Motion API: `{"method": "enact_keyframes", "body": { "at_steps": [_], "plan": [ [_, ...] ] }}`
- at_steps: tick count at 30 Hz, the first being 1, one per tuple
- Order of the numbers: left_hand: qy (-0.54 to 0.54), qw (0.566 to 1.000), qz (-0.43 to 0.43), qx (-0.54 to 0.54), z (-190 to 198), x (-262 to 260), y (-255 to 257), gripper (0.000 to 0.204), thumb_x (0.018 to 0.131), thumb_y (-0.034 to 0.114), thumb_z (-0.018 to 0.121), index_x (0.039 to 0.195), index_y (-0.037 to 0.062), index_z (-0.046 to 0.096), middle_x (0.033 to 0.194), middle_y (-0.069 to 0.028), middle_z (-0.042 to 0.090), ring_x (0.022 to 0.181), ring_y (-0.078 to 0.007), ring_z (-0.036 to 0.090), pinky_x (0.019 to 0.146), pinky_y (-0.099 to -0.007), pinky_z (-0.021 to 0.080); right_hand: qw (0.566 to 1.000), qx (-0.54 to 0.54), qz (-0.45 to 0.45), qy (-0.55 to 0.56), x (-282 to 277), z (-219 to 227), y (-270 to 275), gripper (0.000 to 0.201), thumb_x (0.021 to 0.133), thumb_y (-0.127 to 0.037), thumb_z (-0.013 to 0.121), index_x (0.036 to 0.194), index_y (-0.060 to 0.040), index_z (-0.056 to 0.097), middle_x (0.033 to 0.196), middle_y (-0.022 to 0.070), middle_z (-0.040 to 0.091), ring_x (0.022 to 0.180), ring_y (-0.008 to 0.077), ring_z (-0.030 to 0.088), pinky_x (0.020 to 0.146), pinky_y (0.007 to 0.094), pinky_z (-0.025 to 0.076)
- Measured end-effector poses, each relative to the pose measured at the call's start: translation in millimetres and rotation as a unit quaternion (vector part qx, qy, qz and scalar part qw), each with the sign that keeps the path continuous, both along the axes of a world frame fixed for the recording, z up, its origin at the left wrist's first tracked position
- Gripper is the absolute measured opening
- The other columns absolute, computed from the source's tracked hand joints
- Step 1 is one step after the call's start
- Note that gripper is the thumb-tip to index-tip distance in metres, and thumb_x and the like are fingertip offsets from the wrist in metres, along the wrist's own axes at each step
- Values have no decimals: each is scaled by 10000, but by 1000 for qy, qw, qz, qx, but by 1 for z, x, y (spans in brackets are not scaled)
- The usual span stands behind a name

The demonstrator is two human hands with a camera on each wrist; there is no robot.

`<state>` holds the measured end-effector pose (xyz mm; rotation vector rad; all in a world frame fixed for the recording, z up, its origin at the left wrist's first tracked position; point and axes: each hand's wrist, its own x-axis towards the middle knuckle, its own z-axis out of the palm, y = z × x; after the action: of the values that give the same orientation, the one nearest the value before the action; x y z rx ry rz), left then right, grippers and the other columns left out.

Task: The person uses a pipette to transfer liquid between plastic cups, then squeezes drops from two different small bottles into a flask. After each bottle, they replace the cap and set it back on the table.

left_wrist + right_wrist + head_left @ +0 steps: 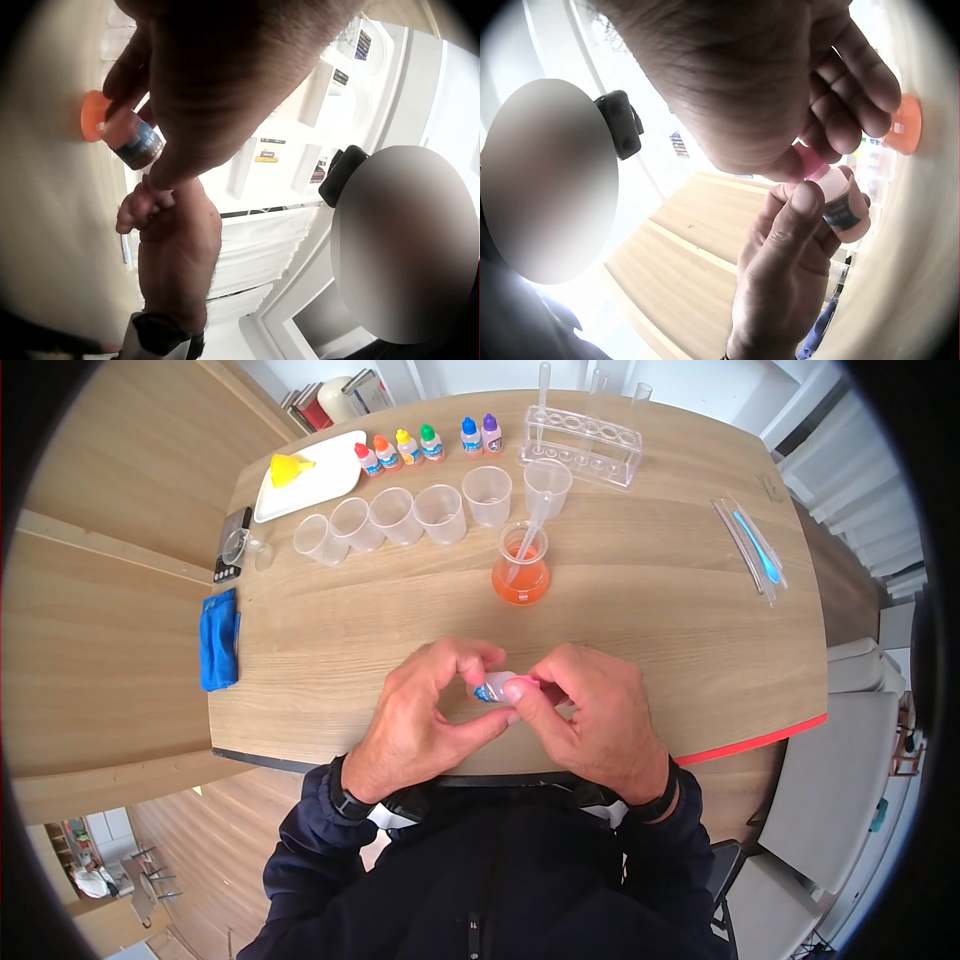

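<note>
Low over the table's near edge, both hands meet at a small dropper bottle with a blue label, tilted on its side. My left hand grips its body between thumb and fingers. At the other end, my right hand pinches the pink cap, which its fingers mostly cover in the head view. The right wrist view shows the left thumb pressed along the bottle near the cap. Beyond the hands stands a conical flask of orange liquid, with a plastic pipette leaning inside.
Several clear cups form a row behind the flask. Further back are dropper bottles with coloured caps, a white tray holding a yellow funnel, and a test tube rack. A blue cloth lies left, stirring sticks right.
</note>
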<state>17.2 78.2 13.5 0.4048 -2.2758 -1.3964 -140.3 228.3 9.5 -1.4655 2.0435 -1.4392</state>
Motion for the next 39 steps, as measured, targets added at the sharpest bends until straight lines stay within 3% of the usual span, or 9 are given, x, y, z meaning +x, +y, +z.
{"method": "enact_keyframes", "body": {
  "at_steps": [3,6,9,12,18,21,25,30,39],
  "plan": [
    [15,990,-4,-143,10,-7,-4,417,790,-12,905,1152,30,703,1165,-126,768,1017,-316,729,857,-417,599,999,-13,1,39,-1,0,-1,268,934,-195,878,830,-83,657,696,59,632,600,252,642,533,395,474],
    [9,987,-34,-154,17,-12,-7,497,785,-31,873,1257,20,726,1129,-122,762,975,-316,714,830,-418,592,999,-12,-3,51,-1,1,-2,281,928,-191,884,824,-86,645,690,53,615,595,251,626,526,397,456],
    [-26,987,-53,-150,18,-13,-9,482,773,-48,870,1229,33,738,1165,-130,780,1055,-336,726,935,-426,591,997,-19,-1,71,-3,-1,-3,273,922,-193,891,837,-84,655,693,50,619,591,248,616,524,394,447],
    [-20,983,-70,-168,21,-17,-16,473,792,-56,866,1241,30,743,1143,-134,784,1015,-345,720,910,-423,587,997,-53,4,55,-7,-1,-6,252,922,-200,895,863,-74,685,711,55,643,596,253,619,535,382,457],
    [-21,980,32,-193,54,-36,-59,392,926,25,850,1293,-31,724,1095,-101,782,969,-212,743,890,-379,587,998,-37,-23,-39,-25,3,5,228,972,-181,865,874,-26,729,740,80,685,605,208,629,572,328,486],
    [-23,979,106,-175,67,-65,-98,347,980,106,810,1295,-20,737,1038,-138,797,914,-230,756,861,-373,601,996,-19,-36,-81,-37,-7,8,234,1001,-167,842,869,-11,727,719,81,667,596,162,603,574,307,476],
    [-16,966,104,-237,75,-109,-145,386,1000,141,773,1331,-45,704,1038,-145,807,946,-254,791,880,-379,613,992,-23,-41,-119,-50,-26,9,231,1021,-150,818,878,2,719,696,62,628,593,126,546,575,291,456],
    [-75,960,85,-254,55,-157,-195,483,969,169,797,1377,-57,668,1083,-157,788,993,-252,790,913,-383,626,979,9,-71,-192,-61,-34,11,236,1027,-138,804,881,17,706,677,49,591,598,113,506,572,289,444],
    [-133,944,83,-290,13,-190,-229,538,955,177,806,1424,-30,643,1144,-171,779,999,-264,782,907,-391,621,984,34,-91,-152,-65,-35,10,241,1007,-161,823,868,4,714,688,119,629,574,193,571,572,328,471]
  ]
}}
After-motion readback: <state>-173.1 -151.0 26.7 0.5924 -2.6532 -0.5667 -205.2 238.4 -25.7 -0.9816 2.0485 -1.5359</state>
